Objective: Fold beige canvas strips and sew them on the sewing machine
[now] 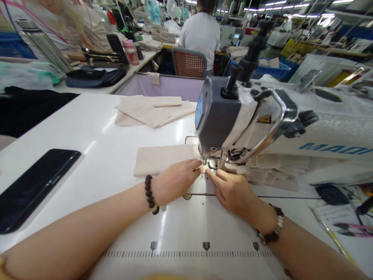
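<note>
A folded beige fabric piece (163, 157) lies on the sewing machine bed, its right end under the presser foot (212, 163). My left hand (176, 181) rests on its near right side, with fingers together and the tips gripping the fabric close to the foot. From the other side my right hand (233, 190) meets the fabric's near edge. Its index finger and thumb side press there, while the other fingers curl in. The grey and white sewing machine head (221, 112) stands right above both hands. The fingertips' exact hold is partly hidden.
More beige fabric pieces (151, 111) lie behind, and a stack of beige fabric (274, 169) sits under the machine arm. A black phone (37, 186) is at left. Pink-handled snips (352, 229) lie at right. A person in a white shirt (201, 37) sits ahead.
</note>
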A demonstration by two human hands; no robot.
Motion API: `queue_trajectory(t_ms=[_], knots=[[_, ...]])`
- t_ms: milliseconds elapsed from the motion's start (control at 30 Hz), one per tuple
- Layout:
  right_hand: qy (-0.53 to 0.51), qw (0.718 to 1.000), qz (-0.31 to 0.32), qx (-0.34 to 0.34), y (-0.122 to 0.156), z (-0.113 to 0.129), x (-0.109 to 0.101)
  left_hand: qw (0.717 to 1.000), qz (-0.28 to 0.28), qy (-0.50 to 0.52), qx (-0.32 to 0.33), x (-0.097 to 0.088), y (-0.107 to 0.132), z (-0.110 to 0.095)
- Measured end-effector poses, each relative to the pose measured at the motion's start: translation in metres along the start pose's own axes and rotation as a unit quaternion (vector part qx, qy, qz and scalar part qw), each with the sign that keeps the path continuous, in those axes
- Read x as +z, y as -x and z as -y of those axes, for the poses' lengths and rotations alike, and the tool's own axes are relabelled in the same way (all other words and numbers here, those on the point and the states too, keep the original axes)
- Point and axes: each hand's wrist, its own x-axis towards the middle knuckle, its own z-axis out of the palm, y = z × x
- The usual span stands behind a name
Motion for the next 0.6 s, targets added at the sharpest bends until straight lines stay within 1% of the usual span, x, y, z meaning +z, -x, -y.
queue_trajectory(t_ms=[233,433,533,600], knots=[[0.004,1.0,0.014,0.023,-0.0011,0.0024,-0.0012,0.999,0.015,-0.024,-0.035,-0.0065,-0.0077,0.0054],[-0.005,0.999,0.027,0.025,-0.0016,0.0032,-0.0032,0.999,0.008,-0.035,-0.03,-0.0058,-0.0067,0.0077],[-0.007,0.999,0.029,0.028,-0.0011,0.0032,-0.0035,0.997,0.022,-0.058,-0.036,-0.0071,-0.0057,0.0055],[-0.008,0.999,0.025,0.032,-0.0004,0.0029,-0.003,0.994,0.037,-0.084,-0.058,-0.0072,-0.0053,0.0026]])
